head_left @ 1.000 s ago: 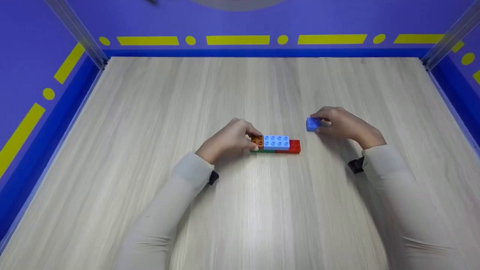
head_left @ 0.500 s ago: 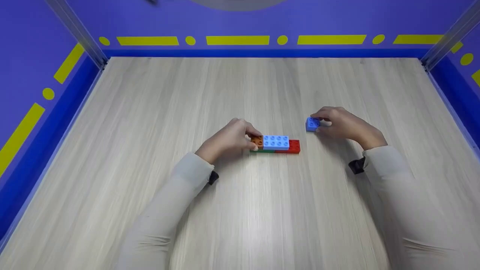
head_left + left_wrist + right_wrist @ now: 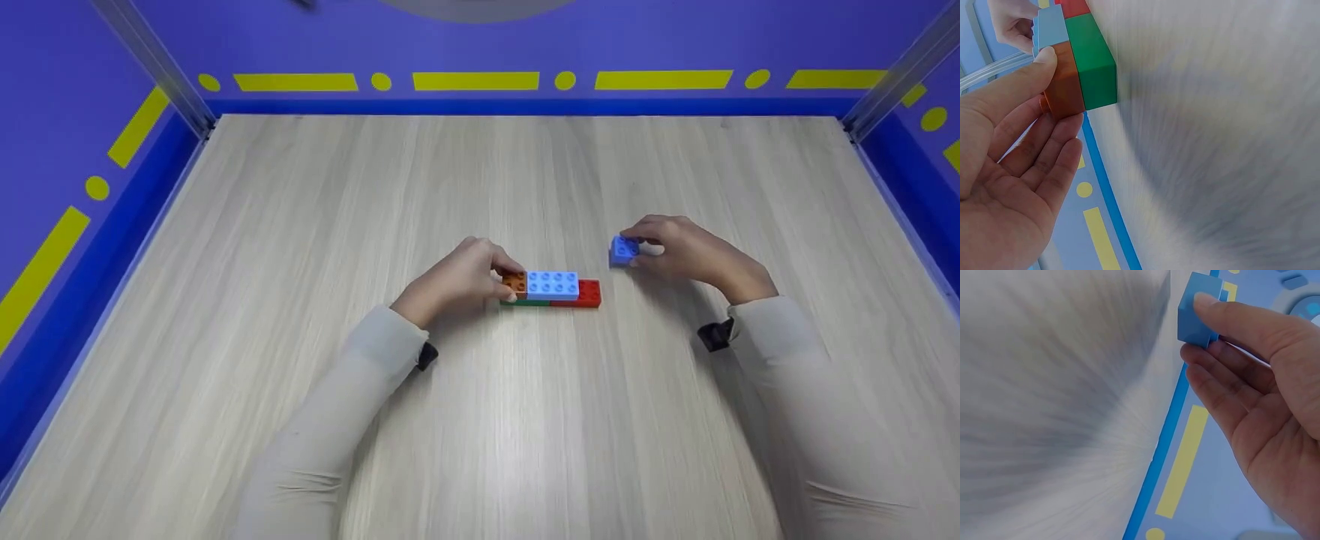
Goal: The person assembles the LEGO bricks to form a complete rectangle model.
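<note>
Near the middle of the table, my left hand [image 3: 459, 281] pinches an orange-brown toy brick [image 3: 514, 283] between thumb and fingers. That brick sits at the left end of a two-layer row, beside a light blue brick [image 3: 553, 286]. Under them lie a green brick [image 3: 1095, 62] and a red brick [image 3: 591, 294], whose right end sticks out uncovered. To the right and a little farther back, my right hand [image 3: 694, 253] pinches a small blue brick [image 3: 622, 250], studs up, by its near and far sides. A gap separates it from the row.
The row rests on a pale wood-grain table [image 3: 480, 420]. Blue-purple panels with yellow marks [image 3: 475, 80] stand along the back and both sides. Dark wrist-worn devices [image 3: 716, 334] sit at the cuffs of both light sleeves.
The small blue brick and my right hand have shifted very slightly to the left and toward the near edge. My left hand and the row have stayed still.
</note>
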A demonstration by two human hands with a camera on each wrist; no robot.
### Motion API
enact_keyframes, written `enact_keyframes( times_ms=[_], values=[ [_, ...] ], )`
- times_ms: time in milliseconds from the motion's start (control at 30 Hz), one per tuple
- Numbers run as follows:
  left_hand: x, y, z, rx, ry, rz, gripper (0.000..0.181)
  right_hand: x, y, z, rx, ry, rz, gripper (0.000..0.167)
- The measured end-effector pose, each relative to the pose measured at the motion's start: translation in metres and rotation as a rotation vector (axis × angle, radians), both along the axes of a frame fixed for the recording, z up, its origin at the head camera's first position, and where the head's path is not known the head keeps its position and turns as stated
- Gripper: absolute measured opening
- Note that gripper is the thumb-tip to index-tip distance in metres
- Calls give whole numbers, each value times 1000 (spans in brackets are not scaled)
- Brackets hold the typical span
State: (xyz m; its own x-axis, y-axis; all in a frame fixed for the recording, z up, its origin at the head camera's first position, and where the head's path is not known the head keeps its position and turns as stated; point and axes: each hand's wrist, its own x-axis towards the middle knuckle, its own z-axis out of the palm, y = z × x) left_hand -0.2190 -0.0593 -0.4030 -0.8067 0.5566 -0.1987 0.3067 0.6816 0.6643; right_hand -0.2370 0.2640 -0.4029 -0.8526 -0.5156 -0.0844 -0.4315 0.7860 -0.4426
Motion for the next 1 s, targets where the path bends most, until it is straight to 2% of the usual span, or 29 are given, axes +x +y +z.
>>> enact_keyframes(
  times_ms=[333,600,833,1000],
  values=[
    [0,1,0,-15,3,0,40,6,-6,5,12,-26,-5,40],
    [-1,1,-1,-1,-1,-11,39,11,-10,10,15,-5,57,41],
    [0,0,-1,8,1,-13,39,15,-16,12,7,12,75,41],
    [0,0,-1,7,2,-6,39,17,-19,14,-13,24,127,40]
  ],
)
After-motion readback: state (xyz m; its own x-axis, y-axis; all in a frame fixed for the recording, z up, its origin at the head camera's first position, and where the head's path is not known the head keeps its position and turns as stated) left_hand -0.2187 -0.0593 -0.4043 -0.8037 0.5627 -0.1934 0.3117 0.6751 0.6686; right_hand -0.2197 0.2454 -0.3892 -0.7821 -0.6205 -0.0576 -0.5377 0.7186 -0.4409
